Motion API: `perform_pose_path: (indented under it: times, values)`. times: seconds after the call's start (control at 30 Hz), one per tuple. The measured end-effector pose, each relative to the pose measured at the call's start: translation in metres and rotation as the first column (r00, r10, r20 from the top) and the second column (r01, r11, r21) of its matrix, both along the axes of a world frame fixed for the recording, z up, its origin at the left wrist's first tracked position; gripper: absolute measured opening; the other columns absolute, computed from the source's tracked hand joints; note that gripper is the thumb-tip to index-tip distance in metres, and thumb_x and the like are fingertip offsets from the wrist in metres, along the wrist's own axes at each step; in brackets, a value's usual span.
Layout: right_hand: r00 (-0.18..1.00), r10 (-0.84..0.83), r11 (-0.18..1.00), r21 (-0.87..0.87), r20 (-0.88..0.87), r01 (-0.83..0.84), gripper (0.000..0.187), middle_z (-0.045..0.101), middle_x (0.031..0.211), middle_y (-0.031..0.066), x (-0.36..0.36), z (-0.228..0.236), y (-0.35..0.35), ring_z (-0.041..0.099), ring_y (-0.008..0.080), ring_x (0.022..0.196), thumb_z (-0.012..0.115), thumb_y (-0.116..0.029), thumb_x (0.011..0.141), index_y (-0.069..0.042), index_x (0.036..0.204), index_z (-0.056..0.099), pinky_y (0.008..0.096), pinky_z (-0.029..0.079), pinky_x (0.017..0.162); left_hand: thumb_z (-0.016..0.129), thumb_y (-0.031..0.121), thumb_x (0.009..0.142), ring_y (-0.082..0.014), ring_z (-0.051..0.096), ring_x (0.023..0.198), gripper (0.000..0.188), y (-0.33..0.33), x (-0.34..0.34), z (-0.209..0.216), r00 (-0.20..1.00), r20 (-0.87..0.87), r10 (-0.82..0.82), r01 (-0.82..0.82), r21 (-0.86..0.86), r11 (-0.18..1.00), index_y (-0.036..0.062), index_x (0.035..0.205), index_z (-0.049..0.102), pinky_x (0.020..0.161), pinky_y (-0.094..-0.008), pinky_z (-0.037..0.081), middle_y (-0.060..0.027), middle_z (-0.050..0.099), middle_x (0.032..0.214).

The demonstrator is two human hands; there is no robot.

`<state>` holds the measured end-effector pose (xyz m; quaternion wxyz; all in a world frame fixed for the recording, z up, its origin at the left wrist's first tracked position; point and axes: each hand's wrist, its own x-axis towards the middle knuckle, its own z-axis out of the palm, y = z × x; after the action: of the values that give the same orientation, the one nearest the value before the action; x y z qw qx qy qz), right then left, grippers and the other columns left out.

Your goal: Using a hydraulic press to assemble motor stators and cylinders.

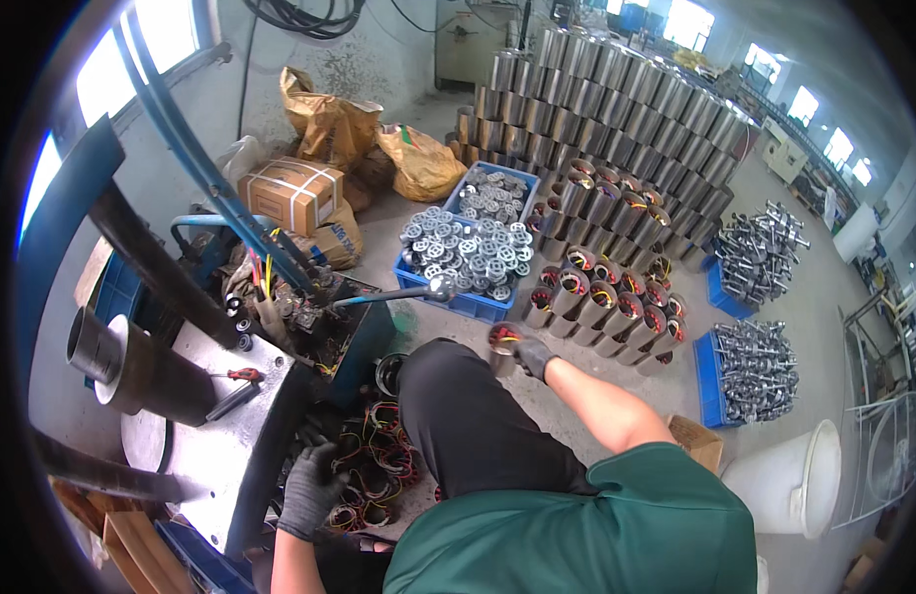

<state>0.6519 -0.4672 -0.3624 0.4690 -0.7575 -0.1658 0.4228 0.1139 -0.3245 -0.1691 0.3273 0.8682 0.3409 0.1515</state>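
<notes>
Clearly the biggest risk we see is among the stator cylinders [616,297] packed in tight rows just beyond our right hand [533,356]: we judge that a nudge while one goes in or out could tip its neighbours, and their coloured wire ends could snag. That gloved hand is clamped on one wound stator [504,340], held beside our knee at the near edge of those rows. Our left hand [309,487], also gloved, rests with fingers curled on a tangle of wire coils [374,465] low by the steel press table [230,416]; whether it grips them we cannot tell, and a caught loop could drag. Counting: stators far too many to number, four blue crates [458,297], two hands.
</notes>
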Motion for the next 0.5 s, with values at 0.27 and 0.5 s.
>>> perform_pose_path:
  times: [0.27, 0.5]
  values:
    - [0.634, -0.742, 0.670, -0.248, -0.218, 0.699, 0.015, 0.056, 0.058, 0.0089, 0.053, -0.144, -0.178, 0.053, 0.0255, 0.045, 0.061, -0.020, 0.091, -0.009, 0.081, 0.066, 0.0434, 0.039, 0.043, 0.081, 0.011, 0.078, -0.0337, 0.069, 0.100, 0.050, -0.025, -0.019, -0.025, 0.948, -0.298, -0.116, 0.069, -0.164, 0.984, 0.0051, 0.125, 0.067, 0.087, -0.0424, 0.058, -0.0174, 0.067, 0.112]
    - [0.527, -0.850, 0.520, -0.145, 0.005, 0.842, 0.017, 0.052, 0.062, 0.0029, 0.100, -0.095, -0.257, 0.048, 0.0210, 0.048, 0.070, -0.028, 0.088, -0.014, 0.082, 0.064, 0.0402, 0.041, 0.047, 0.081, 0.010, 0.079, -0.0340, 0.069, 0.107, 0.049, -0.008, -0.033, -0.029, 0.952, -0.302, 0.053, -0.090, -0.108, 0.990, 0.0012, 0.126, 0.067, 0.095, -0.0422, 0.055, -0.0187, 0.071, 0.114]
